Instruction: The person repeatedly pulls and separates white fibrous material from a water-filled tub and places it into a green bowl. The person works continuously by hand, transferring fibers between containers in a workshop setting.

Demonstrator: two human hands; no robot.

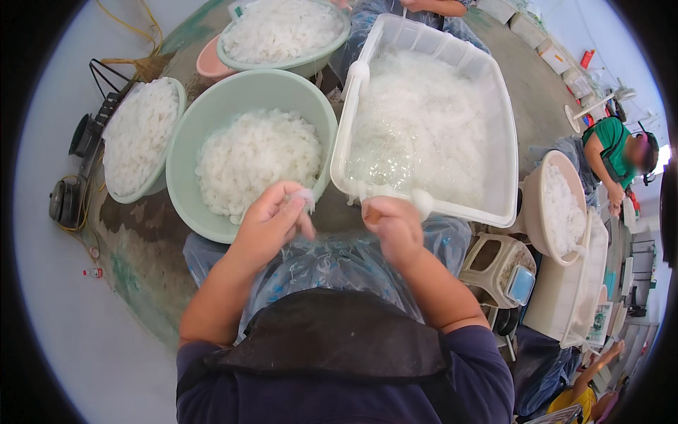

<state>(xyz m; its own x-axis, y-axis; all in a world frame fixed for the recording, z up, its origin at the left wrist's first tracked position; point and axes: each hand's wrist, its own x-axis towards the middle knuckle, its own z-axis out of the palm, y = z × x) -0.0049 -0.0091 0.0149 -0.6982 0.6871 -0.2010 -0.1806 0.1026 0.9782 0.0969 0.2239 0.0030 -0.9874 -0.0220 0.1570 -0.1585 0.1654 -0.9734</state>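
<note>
My left hand (275, 220) is over the near rim of a large pale green basin (183, 153), pinching a small piece of wet white material (305, 196) between thumb and fingers. In the basin lies a heap of white fibrous clumps (259, 159); what they are made of I cannot tell. My right hand (394, 225), slightly blurred, is curled at the near rim of a white plastic tub (506, 159); whether it holds something is hidden. White fibrous material (424, 116) lies in water in the tub. Wet white strands hang over the tub's near rim. A clear plastic apron covers my lap.
Basins heaped with white clumps stand at the left (140, 140) and top (280, 32). A co-worker's hands show beyond the tub. At right are a pinkish basin (564, 212), a plastic stool (490, 265) and two more people. A broom (145, 66) leans at the left.
</note>
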